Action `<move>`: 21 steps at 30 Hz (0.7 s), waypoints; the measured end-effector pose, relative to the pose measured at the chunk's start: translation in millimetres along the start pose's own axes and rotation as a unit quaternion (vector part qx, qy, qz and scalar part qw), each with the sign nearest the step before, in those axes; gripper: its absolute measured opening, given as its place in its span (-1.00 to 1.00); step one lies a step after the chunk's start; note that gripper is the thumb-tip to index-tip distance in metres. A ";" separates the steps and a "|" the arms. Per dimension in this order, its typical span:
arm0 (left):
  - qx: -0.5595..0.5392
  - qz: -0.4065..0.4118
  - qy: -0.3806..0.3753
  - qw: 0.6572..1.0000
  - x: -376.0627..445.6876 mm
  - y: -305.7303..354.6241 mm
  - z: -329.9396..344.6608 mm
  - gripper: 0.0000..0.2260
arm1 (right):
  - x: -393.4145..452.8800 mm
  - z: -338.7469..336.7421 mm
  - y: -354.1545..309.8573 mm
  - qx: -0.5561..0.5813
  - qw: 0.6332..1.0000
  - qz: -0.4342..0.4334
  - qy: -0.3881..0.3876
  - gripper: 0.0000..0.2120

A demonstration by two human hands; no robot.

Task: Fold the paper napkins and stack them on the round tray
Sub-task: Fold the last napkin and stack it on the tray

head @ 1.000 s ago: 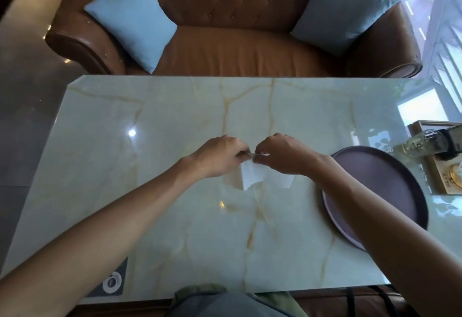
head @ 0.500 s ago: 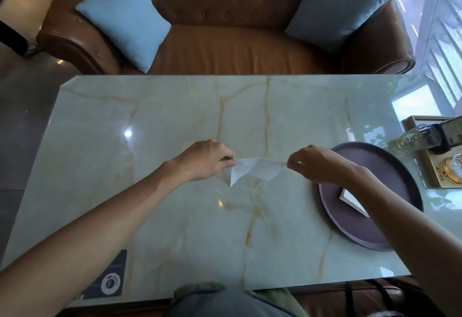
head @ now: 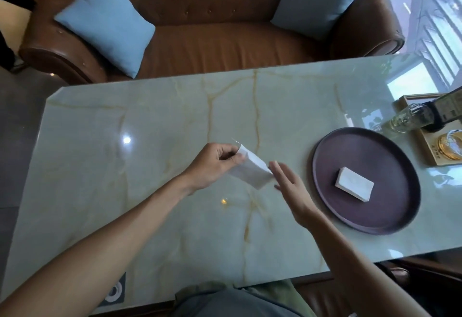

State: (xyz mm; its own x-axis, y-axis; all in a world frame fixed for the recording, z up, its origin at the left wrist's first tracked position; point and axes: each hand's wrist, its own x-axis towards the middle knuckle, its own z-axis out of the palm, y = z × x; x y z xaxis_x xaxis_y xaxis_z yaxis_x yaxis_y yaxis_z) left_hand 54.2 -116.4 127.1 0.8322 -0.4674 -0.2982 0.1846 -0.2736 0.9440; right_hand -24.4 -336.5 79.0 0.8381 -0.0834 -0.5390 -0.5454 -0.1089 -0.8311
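The left hand (head: pixel 215 164) pinches the upper end of a white paper napkin (head: pixel 251 170) between thumb and curled fingers, holding it above the desk (head: pixel 150 129), well to the left of the round tray (head: pixel 322 166). The napkin's long axis runs diagonally, from its upper end at the left hand down toward the tray, and its lower end hangs free just beside the right hand (head: pixel 291 189). That hand is spread, fingers straight and blurred, gripping nothing; whether a fingertip touches the paper cannot be told. How many layers the held napkin has is hard to make out.

On the tray, right of its middle, lies a stack of folded napkins (head: pixel 355 183), a white rectangle whose long axis slants from upper left to lower right. Beyond the tray's far right edge a glass bottle (head: pixel 410 118) lies on a wooden box (head: pixel 430 146) that the frame cuts off. Behind the desk stands a brown leather sofa (head: pixel 212 39) with two blue cushions (head: pixel 107 19).
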 end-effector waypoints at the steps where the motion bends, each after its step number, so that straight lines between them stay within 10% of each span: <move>1: -0.006 -0.003 0.005 1.000 0.4 -0.8 2.9 -0.80 | -4.9 1.5 -2.2 -0.020 0.999 -0.032 0.021 -0.42; 3: -0.011 -0.006 0.004 1.000 1.3 -3.0 9.2 -0.81 | -10.6 1.2 -7.8 -0.097 0.989 -0.102 0.038 -0.35; 6: -0.047 -0.023 0.010 0.999 3.6 -6.0 20.4 -0.82 | -9.0 -4.5 -16.6 -0.270 0.926 -0.251 0.079 -0.76; 13: -0.060 -0.068 0.088 0.992 10.6 -22.8 22.7 -0.87 | -5.8 -31.9 -30.5 -0.406 0.863 -0.292 0.068 -0.85; 21: 0.426 0.173 -0.027 0.887 18.0 -9.0 45.4 -0.56 | -3.4 -45.8 -46.5 -0.564 0.739 -0.366 -0.026 -0.76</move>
State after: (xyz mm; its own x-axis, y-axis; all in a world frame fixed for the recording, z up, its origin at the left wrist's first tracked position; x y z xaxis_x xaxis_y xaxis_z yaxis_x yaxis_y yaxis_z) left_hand 43.8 -160.5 106.9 0.7319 -0.6803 -0.0387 -0.5590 -0.6319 0.5368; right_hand -2.3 -376.6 125.8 0.8962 0.4427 -0.0301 0.4184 -0.8657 -0.2748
